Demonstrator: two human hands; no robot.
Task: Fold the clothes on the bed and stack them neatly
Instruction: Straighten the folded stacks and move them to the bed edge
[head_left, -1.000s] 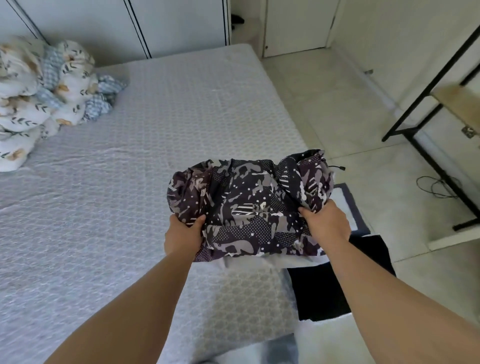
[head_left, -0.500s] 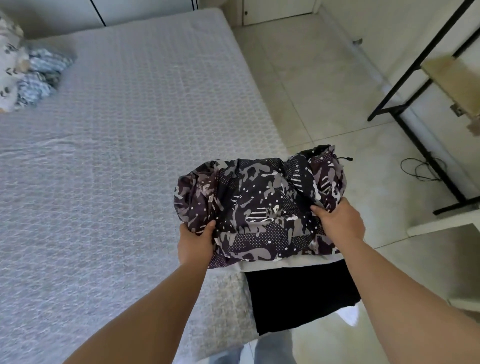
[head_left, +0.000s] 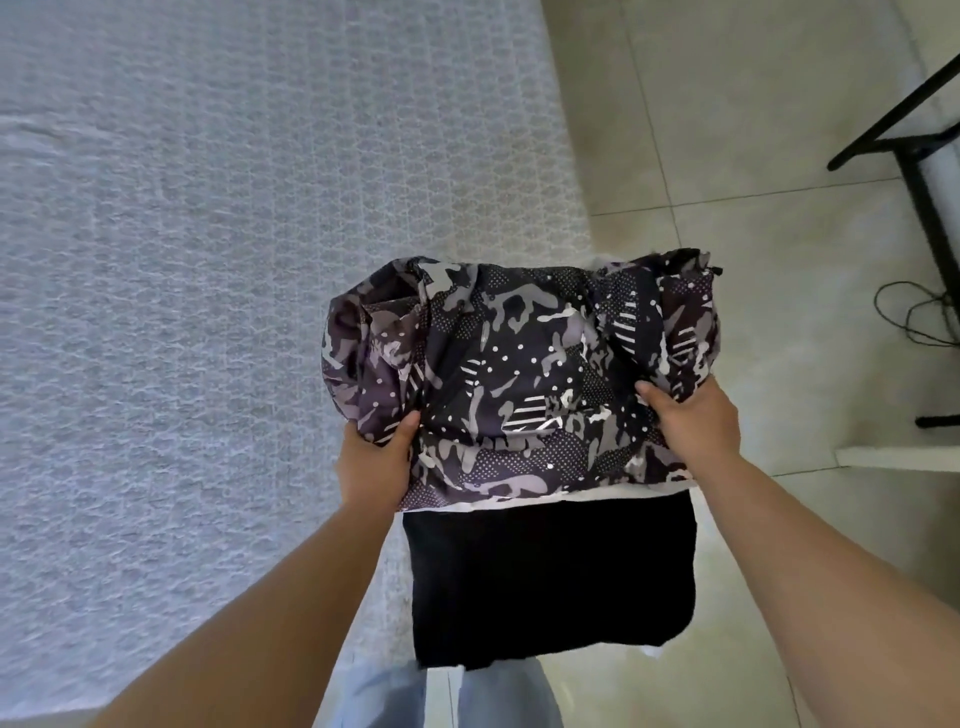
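A folded dark camouflage-print garment (head_left: 524, 374) with white dots and stripes is held in both hands over the bed's near right corner. My left hand (head_left: 375, 460) grips its near left edge, thumb on top. My right hand (head_left: 693, 421) grips its near right edge. Beneath it lies a white garment edge (head_left: 519, 501) and a folded black garment (head_left: 550, 577), stacked at the bed's corner. How much of the camouflage garment rests on the stack is hidden.
The bed (head_left: 182, 286) with a pale textured cover fills the left side. Tiled floor (head_left: 727, 130) lies to the right, with a black metal frame (head_left: 914, 150) and a loose cable (head_left: 919, 312). My light trouser legs (head_left: 483, 696) show at the bottom.
The view has tilted down and right, so the patterned bedding pile and wardrobe left the frame. Both hands carried the camouflage garment over the black and white stack at the bed's corner.
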